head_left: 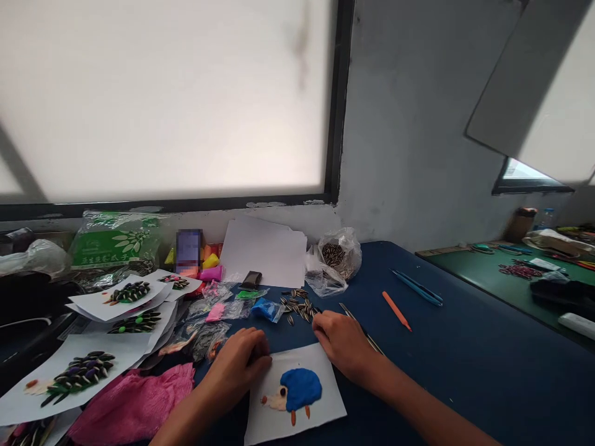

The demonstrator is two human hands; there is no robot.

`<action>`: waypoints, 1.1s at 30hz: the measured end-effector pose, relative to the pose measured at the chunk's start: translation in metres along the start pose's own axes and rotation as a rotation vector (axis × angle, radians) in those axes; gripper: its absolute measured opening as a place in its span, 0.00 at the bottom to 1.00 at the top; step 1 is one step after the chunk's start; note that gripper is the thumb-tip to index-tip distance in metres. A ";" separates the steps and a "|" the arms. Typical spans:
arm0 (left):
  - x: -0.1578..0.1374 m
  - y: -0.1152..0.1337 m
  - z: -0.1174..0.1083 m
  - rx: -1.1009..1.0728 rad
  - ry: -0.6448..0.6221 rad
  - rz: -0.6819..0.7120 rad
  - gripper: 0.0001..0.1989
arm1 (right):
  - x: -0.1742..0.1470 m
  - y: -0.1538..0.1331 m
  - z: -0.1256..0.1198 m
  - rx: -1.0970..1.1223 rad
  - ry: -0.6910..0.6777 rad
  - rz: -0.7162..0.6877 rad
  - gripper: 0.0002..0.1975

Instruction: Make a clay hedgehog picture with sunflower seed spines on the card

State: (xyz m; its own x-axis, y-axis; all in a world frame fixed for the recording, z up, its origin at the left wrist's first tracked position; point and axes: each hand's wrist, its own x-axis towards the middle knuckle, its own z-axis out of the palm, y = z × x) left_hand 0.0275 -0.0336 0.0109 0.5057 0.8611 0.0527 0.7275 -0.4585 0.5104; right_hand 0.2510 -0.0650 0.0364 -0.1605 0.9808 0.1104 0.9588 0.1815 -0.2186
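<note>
A white sheet of paper (pixel 325 409) lies before me, bearing a clay hedgehog (pixel 302 389) with a blue body, a beige face, one dark eye and orange-brown feet. My left hand (pixel 246 356) rests at the sheet's upper left corner, fingers curled in; whatever is inside them is hidden. Beyond the sheet's upper right edge, my right hand (pixel 341 337) has its fingertips pinched at the edge of a small heap of striped sunflower seeds (pixel 300 305), with a dark seed-like tip showing at them. Slim metal tweezers (pixel 367 334) lie partly behind that hand.
Finished seed-and-clay pictures (pixel 83 378) are stacked left, beside a pink cloth (pixel 139 402). Clay packets (pixel 223 310), blue clay (pixel 267 310), blank paper (pixel 264 248) and a seed bag (pixel 334 254) lie farther back. An orange tool (pixel 396 311) and blue tweezers (pixel 416 287) lie right.
</note>
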 end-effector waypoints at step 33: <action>0.005 -0.009 0.027 -0.072 0.230 0.229 0.11 | 0.000 -0.015 0.001 0.543 -0.146 -0.158 0.07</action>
State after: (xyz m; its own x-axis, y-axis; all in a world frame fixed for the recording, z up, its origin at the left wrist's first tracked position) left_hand 0.0358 -0.0315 -0.0167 0.5285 0.7680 0.3617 0.5678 -0.6365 0.5219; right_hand 0.2367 -0.0680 0.0386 -0.3592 0.9316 0.0559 0.6690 0.2988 -0.6806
